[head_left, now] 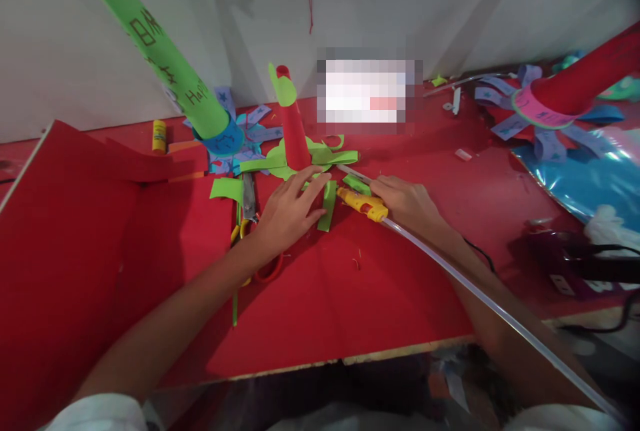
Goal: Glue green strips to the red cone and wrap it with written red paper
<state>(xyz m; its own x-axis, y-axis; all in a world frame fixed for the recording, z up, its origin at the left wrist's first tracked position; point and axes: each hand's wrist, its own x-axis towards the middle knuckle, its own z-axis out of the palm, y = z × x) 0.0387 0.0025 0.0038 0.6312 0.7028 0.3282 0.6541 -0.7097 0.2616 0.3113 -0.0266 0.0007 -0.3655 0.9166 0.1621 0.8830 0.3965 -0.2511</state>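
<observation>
long clear glue stick (pixel 450 264) in yellow glue gun (pixel 363 204) beside right hand (pixel 406 202)

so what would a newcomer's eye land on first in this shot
Probably the tall bright-green paper tube with handwriting, slanting across the upper left into a blue paper collar. Next, the yellow hot glue gun by the right hand, its long clear glue stick running toward the lower right corner. Between them, a red paper cone stands on a lime-green paper base, just beyond the left hand.
</observation>
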